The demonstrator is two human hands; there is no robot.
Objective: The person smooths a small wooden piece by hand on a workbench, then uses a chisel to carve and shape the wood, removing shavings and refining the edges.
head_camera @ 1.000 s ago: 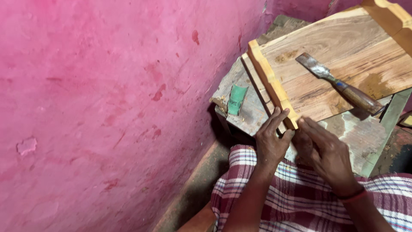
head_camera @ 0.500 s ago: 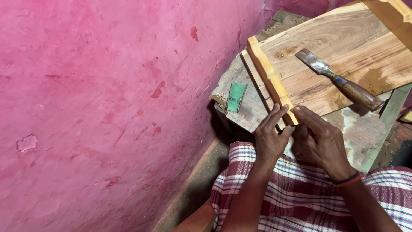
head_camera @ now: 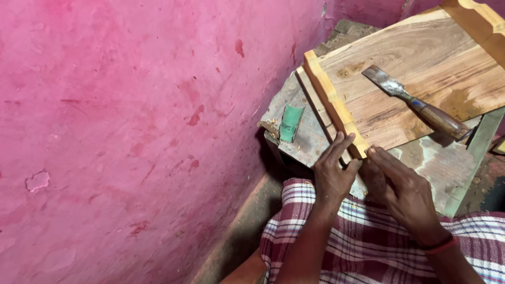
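Both hands pinch the moulded wooden strip at its near end: left hand, right hand. Chisel lies unused; seating looks underway, needing steady pressure.

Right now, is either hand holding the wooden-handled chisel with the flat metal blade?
No. The wooden-handled chisel lies alone on the brown wooden board, while the left hand and right hand meet at the pale wooden strip.

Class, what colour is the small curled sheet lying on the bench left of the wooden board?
Green sheet, seen in the head view.
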